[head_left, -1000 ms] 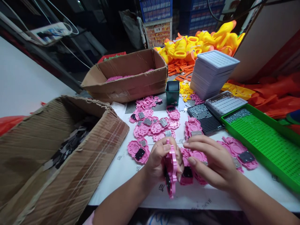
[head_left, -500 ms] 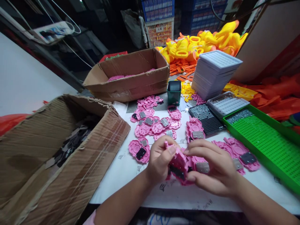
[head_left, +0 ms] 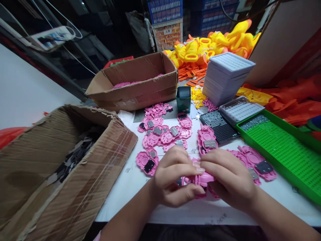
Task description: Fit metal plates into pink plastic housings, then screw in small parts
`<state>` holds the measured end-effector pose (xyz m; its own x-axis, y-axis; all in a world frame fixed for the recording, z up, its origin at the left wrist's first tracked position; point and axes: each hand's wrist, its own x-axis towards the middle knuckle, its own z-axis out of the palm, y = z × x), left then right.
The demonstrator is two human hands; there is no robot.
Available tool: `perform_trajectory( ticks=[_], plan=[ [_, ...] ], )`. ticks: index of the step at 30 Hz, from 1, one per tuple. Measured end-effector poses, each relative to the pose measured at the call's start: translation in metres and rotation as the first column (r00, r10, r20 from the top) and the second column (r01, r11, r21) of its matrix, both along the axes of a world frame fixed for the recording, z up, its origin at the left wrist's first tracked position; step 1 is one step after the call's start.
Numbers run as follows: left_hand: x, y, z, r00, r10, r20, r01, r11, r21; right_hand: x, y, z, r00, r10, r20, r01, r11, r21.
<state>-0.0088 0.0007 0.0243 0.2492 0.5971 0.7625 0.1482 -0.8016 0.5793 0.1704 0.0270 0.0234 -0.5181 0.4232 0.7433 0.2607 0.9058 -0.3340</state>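
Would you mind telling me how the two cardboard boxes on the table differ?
The near cardboard box lies tipped on its side, crumpled and wrapped in clear tape; the far cardboard box stands upright with its top open. The near one holds dark grey and black flat pieces; the far one holds pink parts. Both are brown, worn and open, on the left half of the table.

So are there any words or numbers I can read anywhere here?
No text can be read.
White label on the orange-and-white crate: too small and blurred to read.
Dark printed marks on the white table, near its front edge: blurred and unreadable.
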Motion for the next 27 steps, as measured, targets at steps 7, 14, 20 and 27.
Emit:
perform_trajectory(
  ticks=[7,14,20,27],
  plan=[
    [-0.003,-0.001,0.001,0.995,0.009,-0.098,-0.010,1.000,-0.013,0.000,-0.001,0.001,0.998,-0.026,0.059,0.023,0.998,0.052],
    [-0.001,-0.004,-0.004,0.995,-0.015,-0.094,0.005,0.994,-0.110,-0.001,0.000,-0.003,0.996,-0.038,0.083,0.034,0.998,0.053],
    [-0.002,0.002,-0.018,1.000,0.000,-0.026,-0.004,0.991,-0.132,-0.002,-0.001,-0.002,0.997,-0.050,0.067,0.051,0.999,-0.010],
    [0.005,-0.002,-0.012,0.977,0.179,0.119,-0.105,0.882,-0.460,-0.004,0.000,-0.004,0.996,-0.091,-0.016,0.088,0.987,-0.135]
  ],
)
